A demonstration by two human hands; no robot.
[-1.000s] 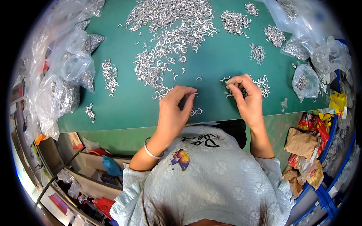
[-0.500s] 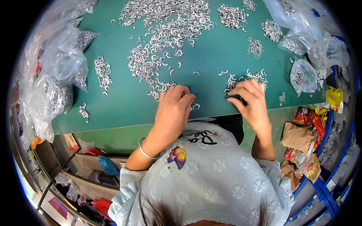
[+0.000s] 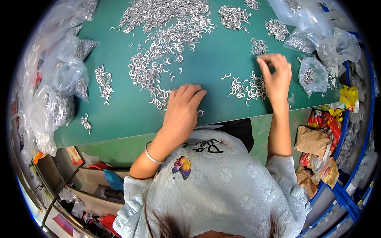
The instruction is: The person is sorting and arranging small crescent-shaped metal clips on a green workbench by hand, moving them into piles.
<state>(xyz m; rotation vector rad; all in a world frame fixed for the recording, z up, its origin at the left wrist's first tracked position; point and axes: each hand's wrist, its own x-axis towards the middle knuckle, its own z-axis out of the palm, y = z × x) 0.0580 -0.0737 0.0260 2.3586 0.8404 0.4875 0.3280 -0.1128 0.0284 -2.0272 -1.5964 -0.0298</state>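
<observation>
A: Metal clips?
B: Small curved silver clips (image 3: 246,87) lie in a loose cluster on the green table (image 3: 119,115), near its front edge. Right hand (image 3: 276,77) hovers just above them, fingertips pinched together; can't tell if a clip is in them.
A: Left hand?
B: Left hand (image 3: 182,111) lies flat, fingers spread, touching the edge of the big clip pile (image 3: 162,43).
A: Around?
B: Clear plastic bags (image 3: 59,83) of clips sit on both sides.

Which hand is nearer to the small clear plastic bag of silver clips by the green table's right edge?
Right. The right hand is raised just left of the small clear plastic bag; the left hand lies flat far to its left, beside the large pile of silver clips.
</observation>
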